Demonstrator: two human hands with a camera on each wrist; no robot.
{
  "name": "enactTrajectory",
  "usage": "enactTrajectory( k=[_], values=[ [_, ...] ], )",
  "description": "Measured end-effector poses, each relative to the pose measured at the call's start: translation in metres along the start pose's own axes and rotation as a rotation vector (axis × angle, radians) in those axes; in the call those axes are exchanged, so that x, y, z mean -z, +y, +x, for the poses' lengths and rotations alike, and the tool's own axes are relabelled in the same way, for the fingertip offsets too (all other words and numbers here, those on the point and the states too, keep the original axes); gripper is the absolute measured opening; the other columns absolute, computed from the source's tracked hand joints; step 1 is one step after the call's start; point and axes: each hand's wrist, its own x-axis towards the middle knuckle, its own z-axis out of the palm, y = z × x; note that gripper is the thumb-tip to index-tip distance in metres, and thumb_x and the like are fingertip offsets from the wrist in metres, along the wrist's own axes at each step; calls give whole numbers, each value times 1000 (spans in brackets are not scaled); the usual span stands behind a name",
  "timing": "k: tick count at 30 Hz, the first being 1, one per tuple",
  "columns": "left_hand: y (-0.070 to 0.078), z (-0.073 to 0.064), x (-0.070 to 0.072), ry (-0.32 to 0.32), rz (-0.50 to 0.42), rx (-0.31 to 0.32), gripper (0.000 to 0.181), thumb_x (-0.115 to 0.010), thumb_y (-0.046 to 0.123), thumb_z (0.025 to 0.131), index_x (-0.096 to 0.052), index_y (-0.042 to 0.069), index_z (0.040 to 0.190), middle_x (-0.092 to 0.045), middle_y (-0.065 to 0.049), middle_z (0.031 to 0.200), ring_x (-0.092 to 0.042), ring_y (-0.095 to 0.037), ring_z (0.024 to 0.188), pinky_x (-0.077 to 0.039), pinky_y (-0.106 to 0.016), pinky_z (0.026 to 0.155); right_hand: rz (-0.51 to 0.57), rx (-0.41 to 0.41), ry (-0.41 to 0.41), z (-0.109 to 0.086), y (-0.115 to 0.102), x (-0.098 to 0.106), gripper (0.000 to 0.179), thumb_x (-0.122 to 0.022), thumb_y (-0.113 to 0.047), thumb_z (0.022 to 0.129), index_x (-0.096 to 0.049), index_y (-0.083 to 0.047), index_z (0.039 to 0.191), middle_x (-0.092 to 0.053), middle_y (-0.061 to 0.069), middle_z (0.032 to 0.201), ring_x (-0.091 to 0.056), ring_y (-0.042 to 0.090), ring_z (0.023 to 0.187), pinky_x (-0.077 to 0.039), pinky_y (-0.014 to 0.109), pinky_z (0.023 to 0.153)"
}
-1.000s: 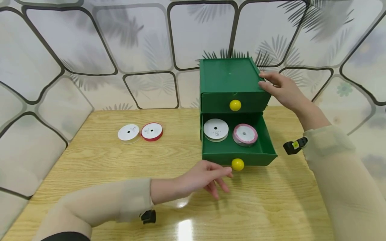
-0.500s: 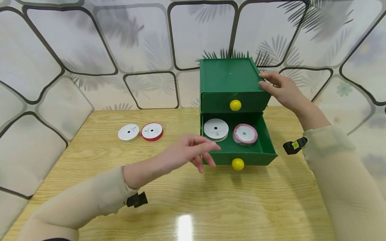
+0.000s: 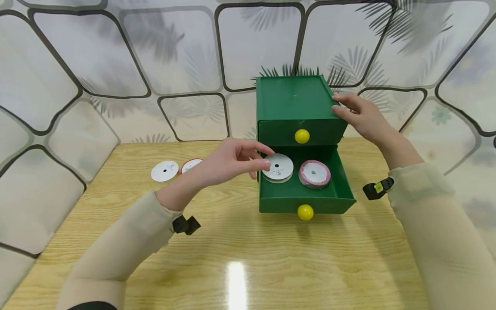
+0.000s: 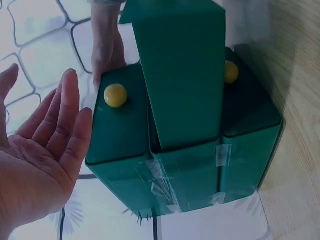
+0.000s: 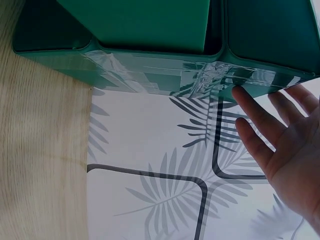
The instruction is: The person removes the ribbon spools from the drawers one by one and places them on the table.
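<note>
A green drawer cabinet (image 3: 294,99) has its middle drawer (image 3: 279,205) pulled out. In that drawer lie a white ribbon spool (image 3: 281,167) and a pink-rimmed spool (image 3: 314,173). My left hand (image 3: 226,165) hovers at the drawer's left side, thumb and fingers apart, its tips overlapping the white spool in the head view. The left wrist view has this hand (image 4: 47,145) beside the cabinet, fingers extended, gripping nothing. My right hand (image 3: 366,118) rests its fingertips on the cabinet's upper right edge; in the right wrist view the fingers (image 5: 260,117) touch the taped side.
On the wooden table (image 3: 240,241), left of the cabinet, lie a white spool (image 3: 164,171) and a red-edged spool (image 3: 190,164), the latter partly behind my left hand. Yellow knobs (image 3: 305,212) stick out from the drawers. A patterned wall covering (image 3: 193,51) stands close behind.
My left hand has moved from beside the open drawer's knob, up and away to the white spool at the drawer's left side. The right hand and the drawer have stayed put.
</note>
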Motion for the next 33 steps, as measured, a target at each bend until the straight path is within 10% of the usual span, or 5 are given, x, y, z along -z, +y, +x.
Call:
enactTrajectory(
  k=[13,33],
  values=[
    [-25,32,15,-137,128,-48,50,-78,15,84,-59,8,131,-64,-8,119,-60,-26,110,-41,-41,101,13,7,14,-1,1,-2,58,-48,-38,102,-37,-5,148,-25,9,158,-24,40,141,-23,61,108],
    [-45,65,-14,-265,520,-9,52,-81,22,82,-60,13,128,-64,0,116,-57,-13,108,-44,-24,92,24,19,23,-1,2,-2,58,-47,-37,102,-37,-4,149,-26,11,157,-25,42,140,-23,61,108]
  ],
)
